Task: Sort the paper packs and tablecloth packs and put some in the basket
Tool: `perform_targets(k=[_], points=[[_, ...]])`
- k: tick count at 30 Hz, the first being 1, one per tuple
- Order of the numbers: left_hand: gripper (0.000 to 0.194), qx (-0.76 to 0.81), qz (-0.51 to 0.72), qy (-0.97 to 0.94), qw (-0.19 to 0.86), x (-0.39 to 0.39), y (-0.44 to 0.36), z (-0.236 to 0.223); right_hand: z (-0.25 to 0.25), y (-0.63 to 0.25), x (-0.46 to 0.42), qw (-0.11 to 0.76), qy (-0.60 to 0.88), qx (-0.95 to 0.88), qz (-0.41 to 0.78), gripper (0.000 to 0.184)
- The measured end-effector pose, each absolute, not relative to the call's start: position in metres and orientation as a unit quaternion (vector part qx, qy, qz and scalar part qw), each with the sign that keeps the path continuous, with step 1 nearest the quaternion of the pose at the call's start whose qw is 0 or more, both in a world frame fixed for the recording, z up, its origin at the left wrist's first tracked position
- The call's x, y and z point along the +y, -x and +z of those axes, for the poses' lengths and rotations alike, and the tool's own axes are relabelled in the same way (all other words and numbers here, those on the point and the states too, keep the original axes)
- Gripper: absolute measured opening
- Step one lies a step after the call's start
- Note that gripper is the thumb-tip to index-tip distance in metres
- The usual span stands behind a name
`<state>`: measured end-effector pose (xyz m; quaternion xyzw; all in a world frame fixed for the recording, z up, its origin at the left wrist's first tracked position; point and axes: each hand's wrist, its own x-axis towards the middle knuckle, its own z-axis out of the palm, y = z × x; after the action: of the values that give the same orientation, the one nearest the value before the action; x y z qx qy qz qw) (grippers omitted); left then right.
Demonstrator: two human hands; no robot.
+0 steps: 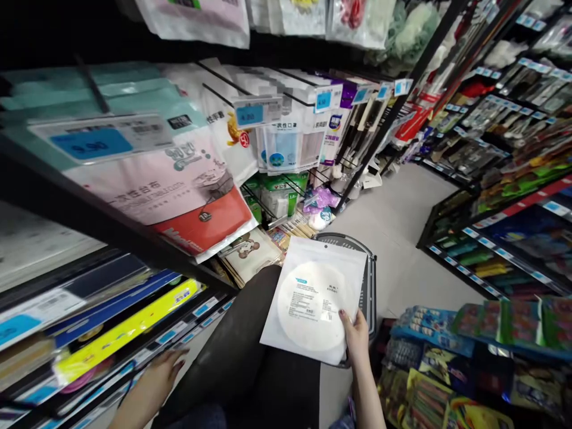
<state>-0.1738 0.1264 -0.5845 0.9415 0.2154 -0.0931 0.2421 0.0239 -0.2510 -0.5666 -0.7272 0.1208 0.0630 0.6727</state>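
My right hand (356, 335) is closed on the lower right corner of a flat white square packet (313, 298) with a round white item inside and a printed label. The packet hangs over a dark shopping basket (369, 280) on the floor. My left hand (166, 365) rests with fingers stretched against the edge of a low shelf (134, 357) at the lower left, next to yellow and blue flat packages (120, 333). My dark-clothed leg (250, 357) lies between the two hands.
Racks on the left carry hanging packets (179, 179) with blue price tags (92, 143). More stocked shelves (513, 238) stand on the right. A grey floor aisle (402, 202) runs between them. Snack packs (447, 369) fill the lower right.
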Motion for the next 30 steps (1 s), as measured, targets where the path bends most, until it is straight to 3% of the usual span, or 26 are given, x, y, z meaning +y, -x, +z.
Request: perform_targets(k=[3,6,9,13,20,23,25,27,30], points=[[0.041,0.231,-0.010,-0.895,0.382,0.093,0.107,-0.541,-0.548,-0.025,-0.239,0.689,0.712,0.125,0.056,0.052],[0.046,0.186,-0.049,-0.737,0.648,0.060,0.056,-0.504,-0.532,-0.023,-0.224,0.708,0.692,0.129,0.058,0.053],[0.051,0.134,-0.143,-0.614,0.765,0.044,0.027,-0.484,-0.519,-0.020,-0.213,0.714,0.684,0.129,0.071,0.054],[0.057,0.127,-0.152,-0.576,0.793,0.043,0.017,-0.474,-0.506,-0.014,-0.208,0.703,0.697,0.131,0.058,0.054],[0.048,0.146,-0.122,-0.610,0.769,0.046,0.018,-0.476,-0.496,-0.010,-0.202,0.679,0.721,0.129,0.057,0.051],[0.056,0.166,-0.093,-0.648,0.738,0.044,0.018,-0.478,-0.484,-0.009,-0.203,0.649,0.749,0.126,0.043,0.047],[0.063,0.183,-0.035,-0.699,0.690,0.037,0.020,-0.477,-0.470,-0.005,-0.200,0.573,0.810,0.121,0.006,0.041],[0.066,0.153,-0.014,-0.713,0.684,0.025,0.026,-0.475,-0.455,0.006,-0.189,0.445,0.890,0.088,-0.055,0.032],[0.072,0.056,-0.122,-0.560,0.818,0.003,0.035,-0.471,-0.441,0.028,-0.154,0.268,0.955,-0.076,-0.105,0.028]])
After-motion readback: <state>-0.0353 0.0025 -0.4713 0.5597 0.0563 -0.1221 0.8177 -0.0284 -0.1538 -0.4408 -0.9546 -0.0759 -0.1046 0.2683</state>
